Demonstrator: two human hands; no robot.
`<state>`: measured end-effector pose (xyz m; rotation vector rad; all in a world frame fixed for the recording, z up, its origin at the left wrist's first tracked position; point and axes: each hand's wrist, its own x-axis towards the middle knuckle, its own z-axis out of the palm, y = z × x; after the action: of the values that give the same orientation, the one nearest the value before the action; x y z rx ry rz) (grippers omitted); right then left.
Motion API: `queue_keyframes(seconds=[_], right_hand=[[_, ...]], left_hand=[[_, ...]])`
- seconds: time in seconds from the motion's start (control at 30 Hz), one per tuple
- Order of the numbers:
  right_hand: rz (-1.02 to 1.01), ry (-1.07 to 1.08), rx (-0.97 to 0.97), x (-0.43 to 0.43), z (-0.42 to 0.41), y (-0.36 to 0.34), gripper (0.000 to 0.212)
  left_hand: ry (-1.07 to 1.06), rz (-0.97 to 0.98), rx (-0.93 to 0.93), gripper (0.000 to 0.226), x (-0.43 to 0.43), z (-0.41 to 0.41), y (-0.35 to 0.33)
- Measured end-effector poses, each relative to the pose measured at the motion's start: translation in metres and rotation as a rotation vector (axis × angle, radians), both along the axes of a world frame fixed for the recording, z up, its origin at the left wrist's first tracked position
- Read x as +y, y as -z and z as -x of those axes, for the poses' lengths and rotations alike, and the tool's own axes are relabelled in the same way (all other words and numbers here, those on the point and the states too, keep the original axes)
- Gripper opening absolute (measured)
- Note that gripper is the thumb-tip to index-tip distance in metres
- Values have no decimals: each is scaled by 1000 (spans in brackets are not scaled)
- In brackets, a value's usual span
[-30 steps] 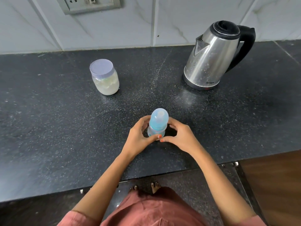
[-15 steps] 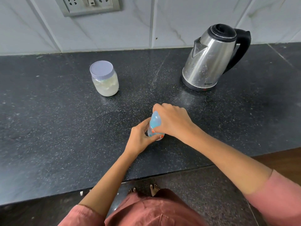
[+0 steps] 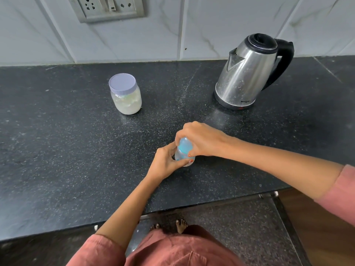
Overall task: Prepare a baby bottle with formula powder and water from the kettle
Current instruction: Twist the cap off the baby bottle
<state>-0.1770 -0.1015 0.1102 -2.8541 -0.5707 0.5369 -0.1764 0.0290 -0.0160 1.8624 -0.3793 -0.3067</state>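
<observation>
Right hand (image 3: 201, 140) is curled down over the top of a small baby bottle (image 3: 180, 156), and the blue cap (image 3: 184, 147) is gripped by its fingers and thumb. Left hand (image 3: 165, 162) is wrapped round the clear lower body of the same bottle, which is held between thumb and fingers from the left side. The bottle is stood upright on a black speckled surface (image 3: 57, 150), directly beneath the right hand; only a sliver of blue cap and clear wall is seen between the two hands. Orange polish is seen on both thumbnails, which are set close together on the bottle's near side.

Beyond the left hand and off to its left, a clear jar (image 3: 126, 102) of pale powder is stood, closed by a lilac lid (image 3: 122, 82). Beyond the right hand and off to its right, a steel kettle (image 3: 244, 77) with a black lid and handle is set on the surface, its spout turned left. Jar and kettle are placed well apart from both hands. Behind them a white tiled wall (image 3: 211, 25) is seen, with a socket plate (image 3: 109, 6) mounted above the jar. Nearer than the hands, past the surface's edge, rust-pink clothing (image 3: 172, 248) and bare toes (image 3: 180, 225) are seen.
</observation>
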Motion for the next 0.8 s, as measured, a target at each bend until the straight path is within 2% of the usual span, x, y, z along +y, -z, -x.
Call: queue_keyframes(seconds=[0.13, 0.3, 0.47, 0.63, 0.73, 0.8], right_hand=[[8, -158, 83, -8, -5, 2, 21], [-83, -34, 92, -12, -4, -8, 59], [49, 124, -37, -21, 2, -21, 49], [-22, 151, -3, -11, 4, -17, 25], [-42, 131, 52, -12, 4, -18, 44], [-75, 71, 63, -12, 3, -16, 46]], left_hand=[[10, 1, -8, 40, 0, -1, 1], [31, 47, -2, 55, -1, 0, 0], [30, 53, -4, 61, -3, 3, 2], [7, 37, -16, 61, -2, 1, 4], [-5, 40, -18, 61, -2, 1, 5], [-14, 40, -19, 59, -2, 1, 6]])
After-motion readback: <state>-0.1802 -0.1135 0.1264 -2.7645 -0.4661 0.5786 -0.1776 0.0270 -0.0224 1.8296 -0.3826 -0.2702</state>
